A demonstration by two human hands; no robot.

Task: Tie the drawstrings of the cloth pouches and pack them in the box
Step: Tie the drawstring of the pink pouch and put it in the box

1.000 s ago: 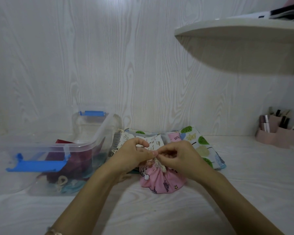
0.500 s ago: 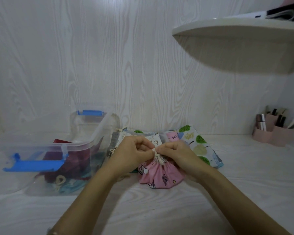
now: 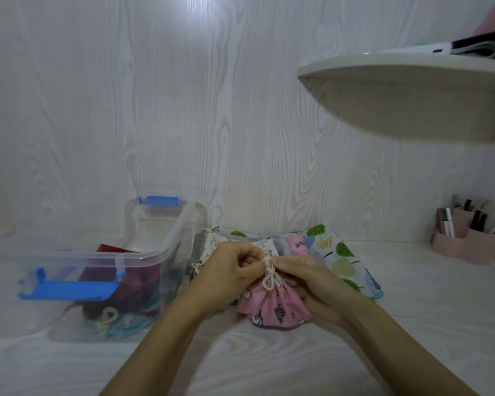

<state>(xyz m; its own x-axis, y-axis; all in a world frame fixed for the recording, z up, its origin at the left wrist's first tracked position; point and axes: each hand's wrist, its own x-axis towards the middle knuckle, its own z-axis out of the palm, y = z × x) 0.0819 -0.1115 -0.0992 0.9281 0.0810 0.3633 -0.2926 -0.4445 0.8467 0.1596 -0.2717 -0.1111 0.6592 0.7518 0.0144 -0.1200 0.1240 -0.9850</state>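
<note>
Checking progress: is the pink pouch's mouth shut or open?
Shut: the pink pouch is gathered tight under the knotted drawstring, pinched by left hand and right hand.

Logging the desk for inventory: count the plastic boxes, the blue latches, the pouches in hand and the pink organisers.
Clear plastic box: 1
Blue latches: 2
Pink pouch, drawstring pinched by left hand and right hand: 1
Pink organiser: 1
Total: 5

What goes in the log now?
tying pink pouch | left hand pinches drawstring | right hand pinches drawstring | box open
</note>
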